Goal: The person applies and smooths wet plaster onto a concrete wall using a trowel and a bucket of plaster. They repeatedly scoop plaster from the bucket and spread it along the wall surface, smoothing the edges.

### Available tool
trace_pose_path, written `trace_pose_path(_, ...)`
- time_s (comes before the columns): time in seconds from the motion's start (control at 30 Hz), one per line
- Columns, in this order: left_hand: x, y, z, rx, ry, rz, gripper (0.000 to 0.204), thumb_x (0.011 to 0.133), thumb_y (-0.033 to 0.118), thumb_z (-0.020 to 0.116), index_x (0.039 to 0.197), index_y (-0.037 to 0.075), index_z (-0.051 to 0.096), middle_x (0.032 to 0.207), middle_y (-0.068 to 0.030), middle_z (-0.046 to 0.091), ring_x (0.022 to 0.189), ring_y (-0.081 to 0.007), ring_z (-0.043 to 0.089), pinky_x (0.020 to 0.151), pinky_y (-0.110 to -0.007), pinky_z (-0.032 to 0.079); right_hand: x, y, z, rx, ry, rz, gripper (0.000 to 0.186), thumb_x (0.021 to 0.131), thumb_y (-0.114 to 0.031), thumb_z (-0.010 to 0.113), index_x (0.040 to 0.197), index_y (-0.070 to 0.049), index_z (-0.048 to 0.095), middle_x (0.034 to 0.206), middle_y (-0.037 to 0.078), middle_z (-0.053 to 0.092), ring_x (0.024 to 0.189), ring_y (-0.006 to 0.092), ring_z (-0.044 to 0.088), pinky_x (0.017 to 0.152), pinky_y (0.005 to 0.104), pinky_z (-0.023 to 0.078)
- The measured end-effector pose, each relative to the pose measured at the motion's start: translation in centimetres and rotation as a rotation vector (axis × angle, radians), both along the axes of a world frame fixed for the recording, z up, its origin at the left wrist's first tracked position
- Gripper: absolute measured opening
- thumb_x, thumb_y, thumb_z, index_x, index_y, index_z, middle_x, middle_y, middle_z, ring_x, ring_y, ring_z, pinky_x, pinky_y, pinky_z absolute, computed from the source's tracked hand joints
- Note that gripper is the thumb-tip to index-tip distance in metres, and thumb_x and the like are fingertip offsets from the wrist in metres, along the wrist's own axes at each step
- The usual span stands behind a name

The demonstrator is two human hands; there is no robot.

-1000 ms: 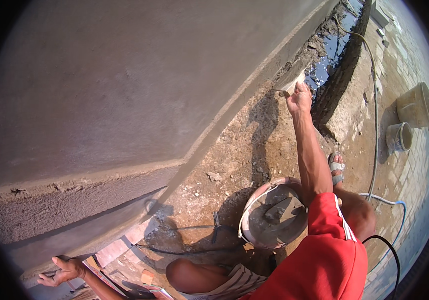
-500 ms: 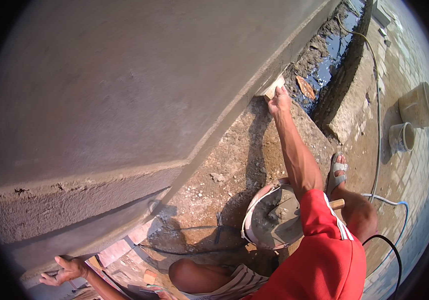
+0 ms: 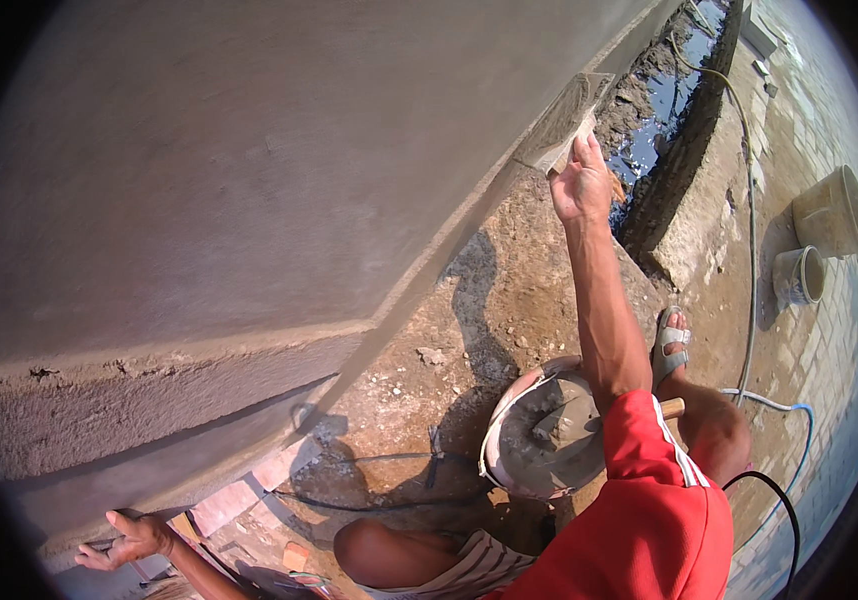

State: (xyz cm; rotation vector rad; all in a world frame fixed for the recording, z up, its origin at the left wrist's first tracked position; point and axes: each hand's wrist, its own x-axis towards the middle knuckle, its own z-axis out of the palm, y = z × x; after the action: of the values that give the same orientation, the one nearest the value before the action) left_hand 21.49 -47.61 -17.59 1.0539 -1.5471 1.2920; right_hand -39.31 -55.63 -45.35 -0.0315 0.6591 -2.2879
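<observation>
My right arm reaches far forward along the grey plastered wall [image 3: 229, 180]. In my right hand [image 3: 582, 182] is a plastering float [image 3: 567, 112], a flat board with a mortar-grey face, tilted at the wall's lower ledge. How far its face touches the ledge I cannot tell. My left hand [image 3: 131, 540] is open, thumb and fingers apart, beside the wall's bottom edge at the lower left. Below my right arm stands a bucket [image 3: 490, 450] of wet grey mortar [image 3: 539, 450]. A wooden handle [image 3: 671, 408] sticks out past my red sleeve, its other end hidden.
A ditch with dark water [image 3: 664, 95] runs beyond the float, edged by a concrete kerb [image 3: 694, 235]. Two buckets, a larger one [image 3: 829, 215] and a smaller one [image 3: 797, 276], stand on the paving at right. A hose [image 3: 755, 250] and a dark cable [image 3: 379, 505] cross the ground.
My right hand has moved the float farther forward along the wall's ledge and turned it, so its broad face now shows. My left hand has stayed nearly still.
</observation>
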Motion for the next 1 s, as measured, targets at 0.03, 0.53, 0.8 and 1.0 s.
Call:
trace_pose_path(0.03,-0.2,-0.1,-0.1,-0.001,0.027,-0.036,0.069,0.077,0.024,0.068,0.130,-0.004,0.034,0.139,-0.0250,0.021,0.131,-0.0384,0.023,0.108,-0.051,0.020,-0.3,0.9,1.2,-0.048,0.016,-0.003,0.032,0.093,-0.008,0.047,0.125,-0.003,0.045,0.119,0.007,0.057,0.111,0.0197,0.053,0.097,0.0393,0.043)
trace_pose_path(0.53,1.0,0.4,-0.3,0.049,-0.027,0.258,0.077,0.077,0.023,0.071,0.130,-0.003,0.022,0.137,-0.0303,0.017,0.124,-0.0428,0.033,0.105,-0.054,0.025,0.5,3.3,-16.1,0.189,-0.215,0.128,0.033,0.095,-0.010,0.041,0.128,-0.006,0.040,0.120,0.011,0.054,0.108,0.0282,0.055,0.089,0.0519,0.047)
trace_pose_path(0.8,0.1,-0.1,-0.2,-0.013,0.012,0.048,0.069,0.078,0.029,0.067,0.129,-0.004,0.035,0.138,-0.0254,0.022,0.131,-0.0394,0.022,0.107,-0.051,0.020,5.4,1.7,-14.4,0.216,-0.247,0.183,0.034,0.096,-0.012,0.036,0.129,-0.007,0.043,0.123,0.010,0.054,0.111,0.0278,0.054,0.090,0.0502,0.046)
trace_pose_path(1.0,-0.1,-0.2,-0.3,0.008,-0.059,0.057,0.067,0.079,0.028,0.066,0.129,-0.004,0.036,0.139,-0.0250,0.023,0.132,-0.0395,0.020,0.108,-0.052,0.018,6.4,0.8,-14.2,0.339,-0.223,0.208,0.041,0.093,-0.004,0.041,0.132,-0.014,0.038,0.124,0.008,0.052,0.109,0.0273,0.054,0.084,0.0491,0.048)
